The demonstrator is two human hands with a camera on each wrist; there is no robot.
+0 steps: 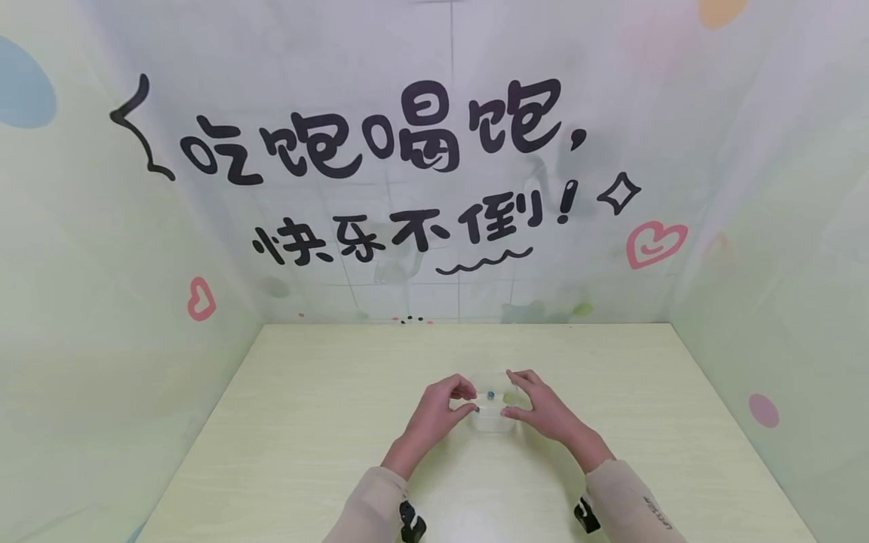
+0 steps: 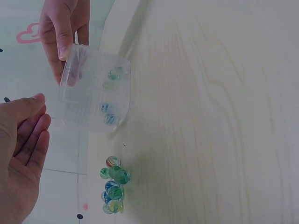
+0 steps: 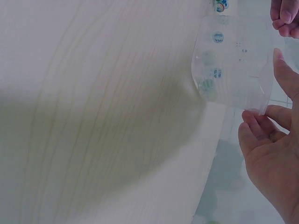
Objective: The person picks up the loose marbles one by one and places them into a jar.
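A clear plastic container [image 1: 494, 424] stands on the table with several green and blue marbles [image 2: 110, 119] in it. My right hand [image 1: 548, 411] grips it by its right side near the rim, thumb and fingers spread around the wall; in the right wrist view this hand [image 3: 268, 144] shows at the container's upper edge. Close to the left side of the rim is my left hand [image 1: 437, 411], fingers bent loosely and thumb near them, with no marble showing among them. Beside the container in the left wrist view lies a small cluster of marbles [image 2: 114, 191], green, blue and one brown-streaked.
The pale wood-grain table [image 1: 326, 392] runs back to a printed wall [image 1: 407, 294] with black lettering and hearts. Side panels [image 1: 122, 392] enclose the table left and right.
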